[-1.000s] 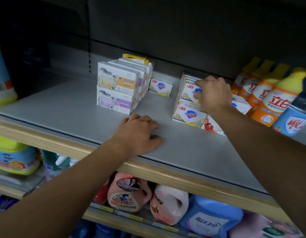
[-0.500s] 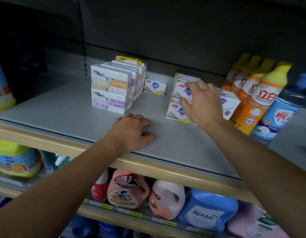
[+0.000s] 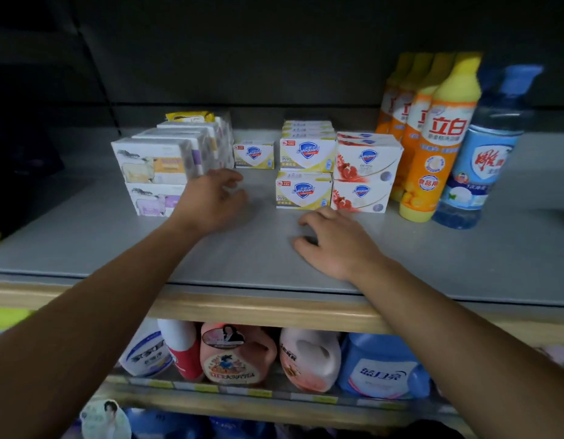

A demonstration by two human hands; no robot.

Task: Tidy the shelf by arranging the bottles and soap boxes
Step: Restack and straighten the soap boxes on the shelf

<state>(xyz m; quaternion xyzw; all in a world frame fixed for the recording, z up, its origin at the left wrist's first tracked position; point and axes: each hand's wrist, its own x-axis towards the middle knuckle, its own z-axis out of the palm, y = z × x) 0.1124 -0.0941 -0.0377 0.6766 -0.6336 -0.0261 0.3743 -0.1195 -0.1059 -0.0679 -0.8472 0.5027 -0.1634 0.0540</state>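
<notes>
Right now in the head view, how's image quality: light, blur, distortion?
Head view: dim overall, with the shelf back wall nearly black; light falls mainly on the soap boxes and the yellow-capped bottles. The left hand is motion-smeared, the right hand sharper. Wide-angle bowing tilts the blue bottle outward, and the corners are soft. Front box labels are readable.
</notes>
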